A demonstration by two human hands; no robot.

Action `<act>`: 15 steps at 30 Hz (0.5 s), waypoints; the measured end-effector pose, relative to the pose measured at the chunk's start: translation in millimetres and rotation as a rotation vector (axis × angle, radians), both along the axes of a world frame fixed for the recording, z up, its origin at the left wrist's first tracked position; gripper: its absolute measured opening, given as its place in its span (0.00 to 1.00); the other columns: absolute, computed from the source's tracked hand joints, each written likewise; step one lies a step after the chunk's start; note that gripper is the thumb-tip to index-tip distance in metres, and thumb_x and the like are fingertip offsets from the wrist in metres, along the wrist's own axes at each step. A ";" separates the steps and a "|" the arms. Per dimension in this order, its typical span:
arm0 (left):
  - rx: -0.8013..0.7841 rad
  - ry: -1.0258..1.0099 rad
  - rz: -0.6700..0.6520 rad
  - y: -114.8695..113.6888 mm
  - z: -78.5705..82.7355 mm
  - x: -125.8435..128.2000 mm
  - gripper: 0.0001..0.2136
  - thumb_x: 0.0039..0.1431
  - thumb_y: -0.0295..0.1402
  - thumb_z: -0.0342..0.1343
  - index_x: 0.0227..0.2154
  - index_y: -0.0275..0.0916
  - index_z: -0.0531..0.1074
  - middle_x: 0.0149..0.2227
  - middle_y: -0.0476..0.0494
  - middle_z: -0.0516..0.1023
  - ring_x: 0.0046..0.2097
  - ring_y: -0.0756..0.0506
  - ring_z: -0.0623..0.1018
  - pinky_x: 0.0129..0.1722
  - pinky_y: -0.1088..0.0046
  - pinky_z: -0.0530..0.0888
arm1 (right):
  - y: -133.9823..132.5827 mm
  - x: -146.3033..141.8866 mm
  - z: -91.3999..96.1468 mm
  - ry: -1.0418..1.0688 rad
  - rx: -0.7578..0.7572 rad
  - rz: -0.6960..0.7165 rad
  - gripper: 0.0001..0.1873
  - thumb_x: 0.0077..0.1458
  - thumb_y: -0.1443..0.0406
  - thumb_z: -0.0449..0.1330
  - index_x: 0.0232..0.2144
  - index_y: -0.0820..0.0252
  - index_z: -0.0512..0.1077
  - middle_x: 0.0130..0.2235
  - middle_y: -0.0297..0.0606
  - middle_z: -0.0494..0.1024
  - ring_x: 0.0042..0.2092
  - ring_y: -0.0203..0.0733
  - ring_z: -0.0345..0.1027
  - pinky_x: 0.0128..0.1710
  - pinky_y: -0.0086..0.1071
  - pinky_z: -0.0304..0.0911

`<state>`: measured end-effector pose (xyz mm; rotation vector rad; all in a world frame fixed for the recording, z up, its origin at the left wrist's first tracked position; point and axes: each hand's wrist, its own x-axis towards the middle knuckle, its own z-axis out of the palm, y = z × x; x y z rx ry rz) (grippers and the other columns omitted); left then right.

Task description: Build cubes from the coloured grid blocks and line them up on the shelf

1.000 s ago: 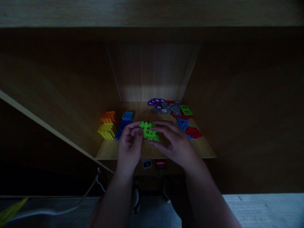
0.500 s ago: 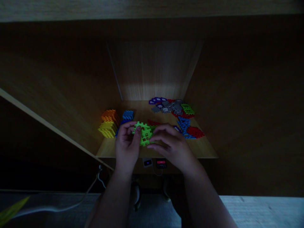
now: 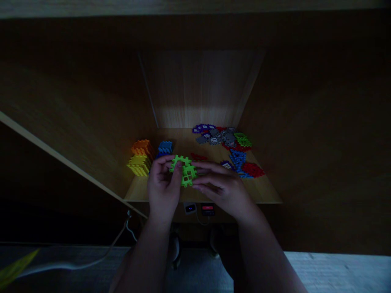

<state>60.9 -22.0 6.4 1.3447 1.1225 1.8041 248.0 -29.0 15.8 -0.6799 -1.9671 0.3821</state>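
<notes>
A green assembly of interlocking toothed tiles (image 3: 185, 170) is held between both hands above the front of a small wooden desk (image 3: 265, 195). My left hand (image 3: 162, 185) grips its left side, thumb on top. My right hand (image 3: 221, 187) closes on its right side with fingers pointing left. A loose pile of flat tiles (image 3: 227, 140) in purple, grey, green, blue and red lies at the back right of the desk. A yellow cube (image 3: 138, 165), an orange cube (image 3: 141, 147) and a blue cube (image 3: 165, 147) stand at the left.
Wooden side walls enclose the desk on the left, right and back. The scene is very dark. Two small lit devices (image 3: 198, 209) sit under the desk's front edge. A cable (image 3: 122, 238) hangs at the lower left. The floor (image 3: 336, 272) shows below.
The green assembly has been turned in my hands and moved slightly down and left. My right hand's fingers have closed further onto its right side.
</notes>
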 end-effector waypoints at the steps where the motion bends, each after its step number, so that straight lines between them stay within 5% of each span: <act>1: 0.005 -0.006 0.016 0.3 0.0 -0.1 0.14 0.68 0.41 0.67 0.50 0.42 0.75 0.38 0.48 0.82 0.36 0.49 0.82 0.36 0.77 0.79 | -0.5 0.0 1.0 0.004 -0.007 0.009 0.08 0.65 0.68 0.70 0.44 0.47 0.84 0.61 0.39 0.82 0.53 0.45 0.84 0.53 0.43 0.83; 10: 0.046 -0.038 0.227 9.4 -5.2 -17.4 0.11 0.72 0.42 0.62 0.51 0.45 0.75 0.40 0.48 0.78 0.37 0.49 0.77 0.35 0.76 0.74 | 11.6 17.7 -11.0 0.260 -0.203 -0.186 0.10 0.60 0.61 0.75 0.42 0.46 0.79 0.55 0.39 0.83 0.58 0.52 0.79 0.57 0.50 0.77; 15: -0.013 0.132 0.146 9.4 -12.2 -18.5 0.08 0.74 0.37 0.57 0.46 0.45 0.81 0.42 0.48 0.81 0.40 0.47 0.78 0.41 0.73 0.74 | 26.7 18.6 -30.2 0.221 -0.352 -0.262 0.16 0.58 0.59 0.75 0.47 0.48 0.77 0.50 0.38 0.83 0.53 0.50 0.77 0.57 0.47 0.73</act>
